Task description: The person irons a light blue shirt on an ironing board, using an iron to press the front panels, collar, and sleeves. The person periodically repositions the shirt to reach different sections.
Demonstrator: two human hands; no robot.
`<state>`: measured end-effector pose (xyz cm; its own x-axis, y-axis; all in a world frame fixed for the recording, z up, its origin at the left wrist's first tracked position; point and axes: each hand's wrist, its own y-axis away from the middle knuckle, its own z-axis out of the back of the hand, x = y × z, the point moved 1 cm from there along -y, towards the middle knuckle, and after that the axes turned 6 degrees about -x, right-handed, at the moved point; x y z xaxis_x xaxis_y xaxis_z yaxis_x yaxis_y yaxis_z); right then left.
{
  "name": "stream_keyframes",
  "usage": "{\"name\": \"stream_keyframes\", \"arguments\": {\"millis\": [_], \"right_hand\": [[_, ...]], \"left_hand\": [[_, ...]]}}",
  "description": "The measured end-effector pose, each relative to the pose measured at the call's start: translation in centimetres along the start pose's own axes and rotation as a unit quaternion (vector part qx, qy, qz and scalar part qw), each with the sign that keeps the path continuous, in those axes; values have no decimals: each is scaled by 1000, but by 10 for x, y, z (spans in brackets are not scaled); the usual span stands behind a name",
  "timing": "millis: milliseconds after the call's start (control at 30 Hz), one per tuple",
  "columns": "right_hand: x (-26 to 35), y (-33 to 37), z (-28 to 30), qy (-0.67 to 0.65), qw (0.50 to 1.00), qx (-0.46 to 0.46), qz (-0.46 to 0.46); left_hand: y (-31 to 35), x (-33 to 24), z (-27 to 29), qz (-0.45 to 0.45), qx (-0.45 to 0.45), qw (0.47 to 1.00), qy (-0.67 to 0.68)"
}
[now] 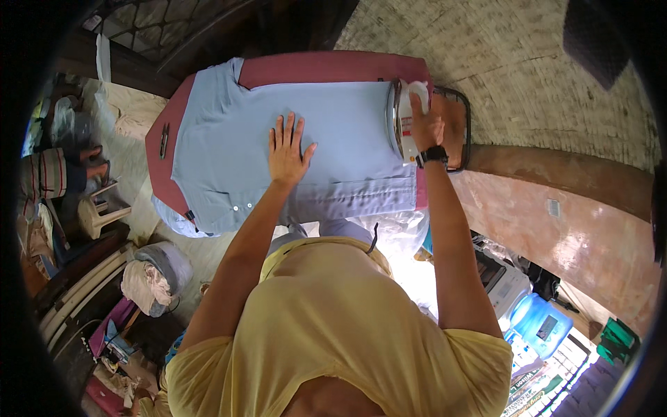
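A light blue shirt (340, 132) is spread over a maroon ironing board (333, 67), its button strip along the side near me. My left hand (286, 154) lies flat on the cloth at mid-shirt, fingers spread. At the right end, my right hand (429, 131) is closed round the handle of a clothes iron (399, 128) with a shiny rim and white top. The iron's face is turned down and out of sight, at the shirt's right edge. Beyond it, a black metal frame (467, 132) juts from the board's end.
To the right runs a low reddish-brown wall (542, 191). A blue water jug (543, 325) stands at lower right. On the left are a small stool (101, 212), a rounded grey bundle (174, 267) with cream cloth, and a person in striped clothing (45, 174).
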<state>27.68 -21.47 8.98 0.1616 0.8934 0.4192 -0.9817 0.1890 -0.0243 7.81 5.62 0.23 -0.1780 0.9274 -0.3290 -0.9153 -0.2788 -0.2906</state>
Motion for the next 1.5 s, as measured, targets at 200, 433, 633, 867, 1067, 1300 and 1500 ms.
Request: {"name": "stream_keyframes", "arguments": {"millis": [200, 433, 633, 867, 1067, 1300, 1500], "right_hand": [[4, -10, 2, -23, 999, 32, -6], [-37, -5, -5, -66, 997, -26, 10], [-10, -29, -1, 6, 1000, -3, -11], [-80, 25, 14, -44, 966, 186, 176], [-44, 45, 47, 41, 906, 247, 340], [-15, 68, 15, 42, 887, 204, 412], [42, 102, -12, 11, 876, 166, 452]], "left_hand": [[2, -1, 1, 2, 7, 1000, -5], [1, -3, 0, 0, 0, 1000, -11], [1, -2, 0, -13, -11, 1000, -12], [3, -1, 1, -16, -21, 1000, -7], [12, 34, 11, 20, -105, 965, 239], [82, 156, 104, 181, -281, 941, 51], [142, 288, 123, 382, -304, 865, 116]]}}
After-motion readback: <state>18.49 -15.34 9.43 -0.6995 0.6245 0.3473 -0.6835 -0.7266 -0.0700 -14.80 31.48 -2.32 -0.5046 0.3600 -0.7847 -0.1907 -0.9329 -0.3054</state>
